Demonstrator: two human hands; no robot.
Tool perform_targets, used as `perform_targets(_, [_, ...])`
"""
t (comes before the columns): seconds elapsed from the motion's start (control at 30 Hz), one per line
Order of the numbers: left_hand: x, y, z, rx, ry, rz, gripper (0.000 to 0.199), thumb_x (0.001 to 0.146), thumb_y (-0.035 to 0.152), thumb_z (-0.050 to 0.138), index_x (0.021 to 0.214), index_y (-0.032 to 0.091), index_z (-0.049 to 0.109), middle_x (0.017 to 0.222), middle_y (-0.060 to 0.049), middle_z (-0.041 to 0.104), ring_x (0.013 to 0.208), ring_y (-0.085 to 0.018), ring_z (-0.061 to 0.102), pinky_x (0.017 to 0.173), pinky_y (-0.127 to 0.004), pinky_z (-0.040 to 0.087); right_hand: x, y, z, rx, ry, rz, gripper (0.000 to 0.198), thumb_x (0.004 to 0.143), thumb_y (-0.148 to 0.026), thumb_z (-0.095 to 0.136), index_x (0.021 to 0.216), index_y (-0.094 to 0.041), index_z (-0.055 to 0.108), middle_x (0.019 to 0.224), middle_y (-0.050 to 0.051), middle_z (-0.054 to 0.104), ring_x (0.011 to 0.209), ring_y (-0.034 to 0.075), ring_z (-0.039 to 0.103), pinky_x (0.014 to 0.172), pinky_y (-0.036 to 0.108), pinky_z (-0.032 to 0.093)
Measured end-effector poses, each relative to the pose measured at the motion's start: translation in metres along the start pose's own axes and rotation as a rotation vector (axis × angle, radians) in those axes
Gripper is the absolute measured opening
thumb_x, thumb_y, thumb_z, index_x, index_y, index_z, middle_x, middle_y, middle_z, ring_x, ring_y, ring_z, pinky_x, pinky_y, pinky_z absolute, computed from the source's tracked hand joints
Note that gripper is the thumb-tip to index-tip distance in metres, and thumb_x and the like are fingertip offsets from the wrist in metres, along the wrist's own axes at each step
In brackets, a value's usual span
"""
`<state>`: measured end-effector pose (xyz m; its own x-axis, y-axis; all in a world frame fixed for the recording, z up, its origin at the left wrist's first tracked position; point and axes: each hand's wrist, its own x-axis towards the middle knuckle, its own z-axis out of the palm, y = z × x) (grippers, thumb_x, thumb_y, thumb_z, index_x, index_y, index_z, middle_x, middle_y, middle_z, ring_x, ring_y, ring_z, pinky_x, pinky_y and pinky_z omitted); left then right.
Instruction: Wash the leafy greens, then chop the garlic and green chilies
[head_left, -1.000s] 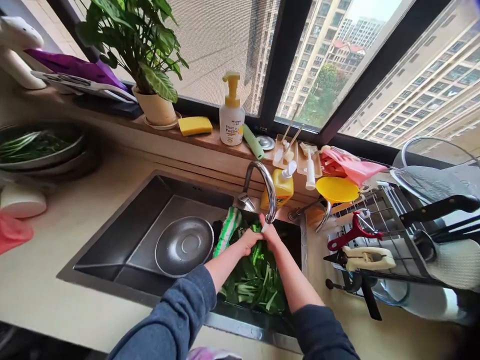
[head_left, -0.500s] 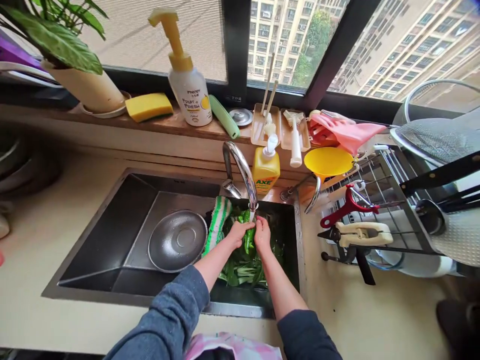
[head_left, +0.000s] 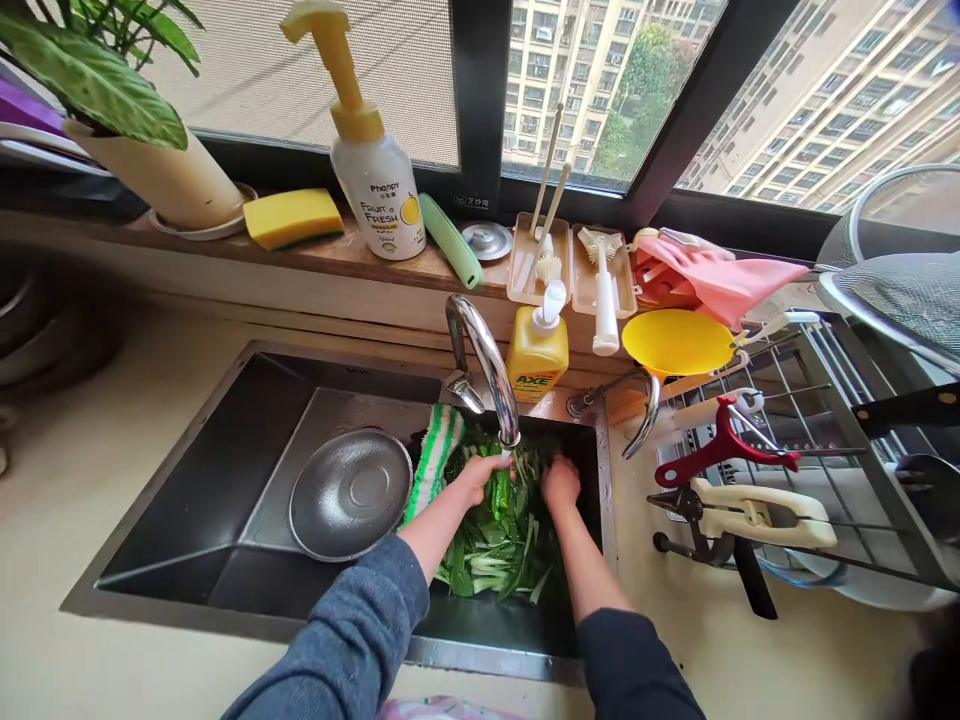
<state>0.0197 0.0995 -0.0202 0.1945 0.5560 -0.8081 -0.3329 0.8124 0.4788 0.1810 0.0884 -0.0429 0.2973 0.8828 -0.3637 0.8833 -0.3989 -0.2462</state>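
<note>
Under the tap [head_left: 487, 350], my left hand [head_left: 477, 478] is closed on green peppers [head_left: 501, 495], its thumb lying near the outlet. My right hand [head_left: 561, 483] reaches down by the right wall of the sink basin, its fingers mostly hidden among the greens there. Cut leafy greens [head_left: 487, 565] fill much of this basin below both hands. A green-and-white striped cloth [head_left: 435, 455] hangs over the divider, just left of my left hand.
A round perforated metal pan [head_left: 352, 495] lies in the left basin of the sink [head_left: 172, 605]. Behind the tap stands a yellow AXE bottle [head_left: 538, 355]. On the right, a wire rack [head_left: 885, 510] carries a red peeler [head_left: 705, 450] and cream-handled shears [head_left: 765, 512].
My right hand has left the peppers and moved right and down into the greens. My left hand stays by the tap with the peppers. The view has shifted slightly.
</note>
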Motion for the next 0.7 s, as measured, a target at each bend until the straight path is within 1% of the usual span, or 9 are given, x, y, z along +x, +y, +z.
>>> perform_targets(0.07, [0.0, -0.006, -0.004, -0.023, -0.072, -0.072, 0.019, 0.055, 0.02, 0.073, 0.068, 0.01, 0.063, 0.059, -0.007, 0.065, 0.055, -0.02, 0.062, 0.063, -0.035, 0.05, -0.004, -0.005, -0.012, 0.07, 0.106, -0.034, 0.03, 0.087, -0.034, 0.038, 0.096, -0.013, 0.058, 0.096, 0.016, 0.06, 0.087, 0.023, 0.058, 0.07, 0.031, 0.042])
perform_targets(0.17, [-0.004, -0.009, -0.004, -0.083, -0.157, -0.176, 0.02, 0.055, 0.019, 0.072, 0.071, 0.012, 0.063, 0.062, -0.005, 0.066, 0.06, -0.022, 0.064, 0.066, -0.037, 0.05, -0.008, -0.019, -0.027, 0.335, 0.25, -0.049, 0.045, 0.087, -0.049, 0.03, 0.086, -0.014, 0.059, 0.079, 0.011, 0.061, 0.073, 0.02, 0.057, 0.065, 0.029, 0.04])
perform_targets(0.27, [-0.008, -0.004, -0.003, -0.279, -0.186, -0.143, 0.02, 0.058, 0.021, 0.069, 0.075, 0.013, 0.062, 0.068, -0.006, 0.068, 0.068, -0.023, 0.066, 0.07, -0.038, 0.05, -0.017, -0.032, -0.035, 0.643, 0.249, -0.046, 0.049, 0.085, -0.054, 0.031, 0.089, -0.014, 0.059, 0.073, 0.008, 0.062, 0.068, 0.018, 0.055, 0.063, 0.027, 0.04])
perform_targets(0.33, [-0.01, 0.003, -0.008, -0.324, -0.114, -0.061, 0.021, 0.058, 0.021, 0.068, 0.075, 0.012, 0.062, 0.067, -0.007, 0.068, 0.069, -0.023, 0.066, 0.07, -0.037, 0.05, -0.027, -0.032, -0.04, 0.78, 0.111, -0.128, 0.046, 0.081, -0.054, 0.04, 0.092, -0.014, 0.06, 0.079, 0.008, 0.062, 0.069, 0.017, 0.054, 0.063, 0.027, 0.04])
perform_targets(0.43, [-0.013, 0.011, -0.019, -0.191, 0.016, 0.071, 0.027, 0.052, 0.02, 0.072, 0.075, 0.009, 0.063, 0.065, -0.009, 0.067, 0.065, -0.023, 0.065, 0.068, -0.036, 0.051, -0.039, -0.013, -0.054, 0.866, -0.321, -0.327, 0.046, 0.066, -0.049, 0.064, 0.099, -0.016, 0.061, 0.086, 0.006, 0.062, 0.069, 0.014, 0.053, 0.061, 0.025, 0.04])
perform_targets(0.5, [-0.017, 0.016, -0.024, -0.058, 0.018, 0.156, 0.035, 0.048, 0.017, 0.075, 0.08, 0.009, 0.064, 0.068, -0.009, 0.068, 0.065, -0.023, 0.064, 0.067, -0.036, 0.051, -0.039, 0.002, -0.066, 0.924, -0.574, -0.339, 0.058, 0.059, -0.044, 0.072, 0.11, -0.019, 0.057, 0.087, 0.003, 0.061, 0.061, 0.01, 0.05, 0.053, 0.021, 0.037])
perform_targets(0.57, [-0.021, 0.022, -0.025, 0.025, -0.036, 0.216, 0.042, 0.046, 0.016, 0.076, 0.086, 0.01, 0.064, 0.072, -0.008, 0.069, 0.065, -0.022, 0.064, 0.067, -0.035, 0.05, -0.033, 0.012, -0.076, 1.019, -0.673, -0.273, 0.062, 0.063, -0.048, 0.069, 0.116, -0.021, 0.053, 0.086, 0.002, 0.06, 0.055, 0.007, 0.046, 0.046, 0.018, 0.031])
perform_targets(0.63, [-0.026, 0.029, -0.022, 0.064, -0.081, 0.273, 0.041, 0.047, 0.017, 0.076, 0.087, 0.012, 0.064, 0.073, -0.006, 0.068, 0.064, -0.019, 0.063, 0.067, -0.034, 0.05, -0.023, 0.012, -0.081, 1.107, -0.773, -0.244, 0.06, 0.07, -0.061, 0.055, 0.114, -0.02, 0.055, 0.086, 0.004, 0.059, 0.054, 0.007, 0.045, 0.042, 0.016, 0.027])
perform_targets(0.7, [-0.032, 0.038, -0.016, 0.118, -0.11, 0.324, 0.038, 0.048, 0.018, 0.075, 0.084, 0.012, 0.065, 0.072, -0.004, 0.068, 0.063, -0.017, 0.061, 0.066, -0.032, 0.049, -0.014, 0.005, -0.079, 1.141, -0.971, -0.252, 0.068, 0.073, -0.071, 0.039, 0.108, -0.016, 0.059, 0.087, 0.008, 0.059, 0.052, 0.007, 0.045, 0.039, 0.016, 0.025])
